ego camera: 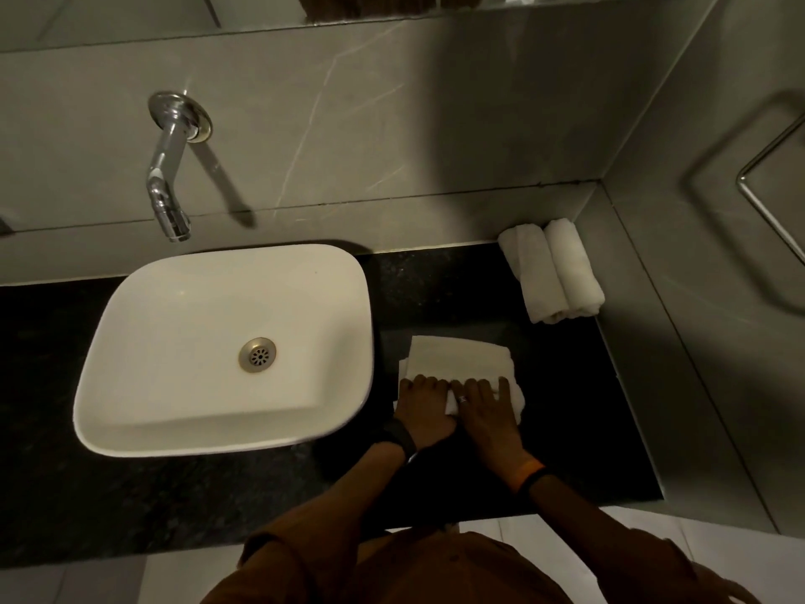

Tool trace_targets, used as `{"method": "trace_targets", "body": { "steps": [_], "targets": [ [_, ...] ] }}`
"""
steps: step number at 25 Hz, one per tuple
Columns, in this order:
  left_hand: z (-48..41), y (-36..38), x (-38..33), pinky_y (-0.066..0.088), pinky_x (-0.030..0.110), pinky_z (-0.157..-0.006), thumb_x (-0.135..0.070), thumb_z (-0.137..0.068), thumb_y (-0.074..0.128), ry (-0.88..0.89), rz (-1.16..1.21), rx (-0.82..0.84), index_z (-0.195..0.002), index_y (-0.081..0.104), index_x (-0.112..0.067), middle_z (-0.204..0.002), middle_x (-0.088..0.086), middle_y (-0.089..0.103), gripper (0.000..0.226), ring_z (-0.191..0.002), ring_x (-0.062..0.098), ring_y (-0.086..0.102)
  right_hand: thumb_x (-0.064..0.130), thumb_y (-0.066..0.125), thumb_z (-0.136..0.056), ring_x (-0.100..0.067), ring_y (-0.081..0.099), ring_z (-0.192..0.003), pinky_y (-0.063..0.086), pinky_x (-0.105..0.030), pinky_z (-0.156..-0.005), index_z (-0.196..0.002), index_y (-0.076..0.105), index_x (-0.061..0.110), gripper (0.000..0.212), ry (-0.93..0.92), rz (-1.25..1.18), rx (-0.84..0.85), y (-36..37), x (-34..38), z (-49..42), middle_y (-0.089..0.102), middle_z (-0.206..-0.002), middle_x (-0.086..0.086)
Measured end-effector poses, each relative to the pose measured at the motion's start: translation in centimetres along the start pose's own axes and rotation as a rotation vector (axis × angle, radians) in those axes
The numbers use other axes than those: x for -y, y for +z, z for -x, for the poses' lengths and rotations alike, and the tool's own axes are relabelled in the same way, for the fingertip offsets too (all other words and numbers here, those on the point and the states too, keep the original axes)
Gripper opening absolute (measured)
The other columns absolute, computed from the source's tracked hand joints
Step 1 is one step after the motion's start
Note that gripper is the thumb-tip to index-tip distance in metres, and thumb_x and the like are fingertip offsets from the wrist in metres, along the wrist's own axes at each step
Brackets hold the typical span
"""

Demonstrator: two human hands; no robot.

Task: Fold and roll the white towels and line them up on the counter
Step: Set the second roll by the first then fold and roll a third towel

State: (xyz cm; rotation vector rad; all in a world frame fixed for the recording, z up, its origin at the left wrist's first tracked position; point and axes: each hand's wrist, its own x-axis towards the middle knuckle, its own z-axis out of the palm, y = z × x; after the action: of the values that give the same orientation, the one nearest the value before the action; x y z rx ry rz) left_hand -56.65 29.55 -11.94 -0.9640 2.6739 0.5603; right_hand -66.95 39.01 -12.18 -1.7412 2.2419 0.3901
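Two rolled towels point(552, 270) done and lying side by side, touching, in the far right corner of the black counter point(435, 281), next to the wall. Long way of each roll running from the back wall toward the front edge, tipped a little to the right at the near end. Round ends facing the front.

One more white towel point(457, 357) in work, flat on the counter just right of the white sink point(143, 324), well apart from the two rolls. Folded into a band already, by the look of it. Long way running from the near edge toward the back wall, far end lying flat and open. Near end bunched up under both hands, so probably the start of the roll.

Left hand point(421, 405) palm down on the left side of the near end, fingers close together and curled over the bunched cloth. Right hand point(485, 407) palm down beside it, fingers a bit spread, tips pressing on the cloth. Thumbs hidden.

Left to do, most likely: roll this towel up all the way to the far end, then set it next to the two rolls, pointing the same way. No other loose towels in sight.
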Motion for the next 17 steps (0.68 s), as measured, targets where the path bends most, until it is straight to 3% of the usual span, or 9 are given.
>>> {"method": "trace_targets", "body": {
  "steps": [2,5,7,8,11,14,17],
  "targets": [
    [1.4,1.4,-0.2,0.036,0.058,-0.103,-0.039,-0.079,0.060,0.025,-0.078,-0.102,-0.131,0.048,-0.009,-0.121,0.012,0.060,0.061,-0.114,0.034,0.053,0.050,0.051,-0.086,-0.034,0.049,-0.118,0.026,-0.056,-0.108,-0.138,0.039,0.013,0.065,-0.032,-0.063,0.046,-0.9,-0.3,-1.9,0.054,-0.130,-0.012],
    [2.4,2.2,0.7,0.037,0.064,-0.103,-0.043,-0.082,0.064,0.151,-0.113,-0.160,-0.142,0.038,-0.005,-0.124,0.015,0.059,0.075,-0.115,0.033,0.056,0.053,0.050,-0.086,-0.026,0.061,-0.104,0.036,-0.047,-0.101,-0.119,0.055,0.016,0.050,-0.061,-0.240,0.170,-3.1,-1.3,-4.3,0.067,-0.116,-0.007],
    [1.0,1.0,1.2,0.030,0.063,-0.107,-0.048,-0.082,0.063,0.140,-0.061,-0.070,-0.145,0.033,-0.009,-0.132,0.014,0.053,0.079,-0.120,0.033,0.050,0.054,0.058,-0.082,-0.026,0.056,-0.112,0.035,-0.047,-0.104,-0.131,0.046,0.015,0.064,-0.002,-0.300,0.314,-3.1,-1.3,-4.5,0.061,-0.125,-0.008],
    [0.1,0.2,1.2,0.028,0.060,-0.109,-0.046,-0.082,0.063,0.119,-0.045,-0.004,-0.144,0.031,-0.011,-0.135,0.013,0.051,0.078,-0.122,0.033,0.047,0.054,0.063,-0.077,-0.029,0.050,-0.117,0.030,-0.050,-0.107,-0.139,0.036,0.015,0.078,0.028,-0.248,0.303,-2.6,-1.1,-4.1,0.054,-0.131,-0.009],
    [-2.1,-1.8,1.1,0.030,0.053,-0.108,-0.047,-0.081,0.062,0.023,0.082,0.137,-0.140,0.035,-0.014,-0.129,0.011,0.058,0.073,-0.119,0.032,0.053,0.058,0.065,-0.071,-0.037,0.042,-0.122,0.018,-0.062,-0.111,-0.150,0.016,0.012,0.103,0.020,-0.039,0.090,-0.1,0.1,-1.6,0.044,-0.136,-0.015],
    [-1.0,-0.9,0.4,0.024,0.063,-0.109,-0.045,-0.077,0.063,0.023,0.011,0.006,-0.145,0.026,-0.015,-0.136,0.014,0.050,0.083,-0.126,0.036,0.045,0.056,0.053,-0.082,-0.034,0.047,-0.120,0.029,-0.056,-0.107,-0.144,0.030,0.012,0.080,0.003,0.005,0.020,-0.2,-0.3,-2.7,0.050,-0.134,-0.013],
    [0.8,1.0,0.3,0.014,0.071,-0.109,-0.037,-0.077,0.066,0.160,-0.039,-0.153,-0.151,0.012,-0.012,-0.142,0.017,0.044,0.096,-0.133,0.038,0.039,0.046,0.044,-0.088,-0.026,0.063,-0.101,0.045,-0.036,-0.086,-0.114,0.059,0.015,0.043,-0.053,-0.215,0.033,-3.5,-2.3,-5.7,0.069,-0.113,-0.009]
  ]
}}
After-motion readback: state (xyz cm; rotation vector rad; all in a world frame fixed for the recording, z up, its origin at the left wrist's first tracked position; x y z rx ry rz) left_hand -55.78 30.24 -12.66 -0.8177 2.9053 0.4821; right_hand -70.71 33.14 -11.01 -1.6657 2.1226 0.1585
